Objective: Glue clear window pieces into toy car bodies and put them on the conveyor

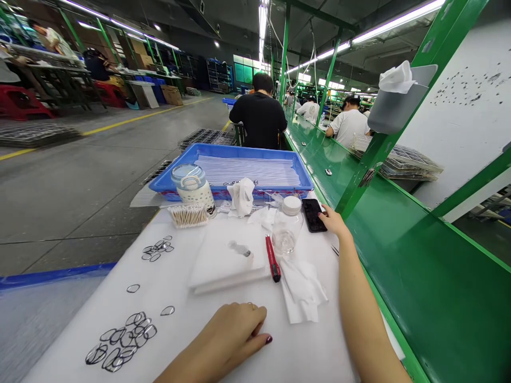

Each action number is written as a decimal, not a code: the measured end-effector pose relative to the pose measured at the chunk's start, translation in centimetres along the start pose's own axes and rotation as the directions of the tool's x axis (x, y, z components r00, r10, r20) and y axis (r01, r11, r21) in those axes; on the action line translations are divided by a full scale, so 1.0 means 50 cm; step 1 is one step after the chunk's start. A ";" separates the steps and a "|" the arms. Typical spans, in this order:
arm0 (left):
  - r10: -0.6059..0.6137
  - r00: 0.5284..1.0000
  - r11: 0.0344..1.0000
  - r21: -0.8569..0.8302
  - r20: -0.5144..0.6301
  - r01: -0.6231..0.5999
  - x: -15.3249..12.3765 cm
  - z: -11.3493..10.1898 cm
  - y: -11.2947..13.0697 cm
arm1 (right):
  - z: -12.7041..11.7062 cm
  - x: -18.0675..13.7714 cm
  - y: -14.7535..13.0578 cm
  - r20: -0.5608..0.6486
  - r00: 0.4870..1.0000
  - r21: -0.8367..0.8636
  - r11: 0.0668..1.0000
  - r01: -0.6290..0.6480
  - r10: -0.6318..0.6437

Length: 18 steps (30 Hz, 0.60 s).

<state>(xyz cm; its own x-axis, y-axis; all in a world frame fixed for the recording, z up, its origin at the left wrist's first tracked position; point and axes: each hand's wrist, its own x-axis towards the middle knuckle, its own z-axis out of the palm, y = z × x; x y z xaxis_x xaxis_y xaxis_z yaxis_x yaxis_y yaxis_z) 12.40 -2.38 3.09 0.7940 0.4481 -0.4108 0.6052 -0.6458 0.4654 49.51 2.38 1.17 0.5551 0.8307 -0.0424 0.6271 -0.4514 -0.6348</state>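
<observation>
My left hand rests on the white table cover near the front edge, its fingers curled under in a loose fist with nothing seen in them. My right hand reaches forward to a black phone lying flat by the table's right edge, and its fingertips touch the phone. Just left of the phone stands a clear bottle with a white cap. A red-handled knife lies beside a stack of white cloth. Thin black-rimmed lenses lie in groups left of my left hand.
A blue tray with white sheets sits at the far end, with a lidded jar, cotton swabs and a crumpled wipe before it. A green conveyor runs along the right. People sit working further down the line.
</observation>
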 end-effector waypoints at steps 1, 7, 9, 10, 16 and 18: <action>0.001 1.000 1.000 -0.001 -0.001 -0.001 0.000 0.000 0.000 | 0.000 0.000 0.000 0.001 1.000 0.001 1.000 -0.002 0.002; -0.008 1.000 1.000 -0.005 0.000 0.008 -0.003 -0.003 0.003 | 0.000 0.005 0.002 -0.003 1.000 -0.002 1.000 -0.002 0.002; -0.006 1.000 1.000 -0.005 0.002 0.006 -0.003 -0.004 0.004 | 0.001 0.006 0.002 -0.004 1.000 -0.007 1.000 -0.001 0.001; -0.003 1.000 1.000 -0.005 0.003 0.003 -0.003 -0.004 0.003 | 0.002 0.006 0.002 -0.004 1.000 -0.009 1.000 -0.001 0.001; 0.011 1.000 1.000 -0.007 -0.012 -0.011 0.000 0.000 -0.002 | 0.008 0.003 -0.003 -0.014 1.000 -0.034 0.999 0.000 0.000; 0.014 1.000 1.000 -0.003 -0.011 -0.014 0.000 0.000 -0.002 | 0.005 0.001 -0.004 -0.014 1.000 -0.023 1.000 -0.005 0.005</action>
<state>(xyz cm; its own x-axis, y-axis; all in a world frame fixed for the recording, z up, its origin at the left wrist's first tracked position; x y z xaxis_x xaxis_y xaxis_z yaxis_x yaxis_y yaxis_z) 12.34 -2.32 3.05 0.8029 0.4462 -0.3953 0.5944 -0.6502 0.4733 49.30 2.58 1.10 0.5658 0.8238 -0.0347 0.6367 -0.4633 -0.6164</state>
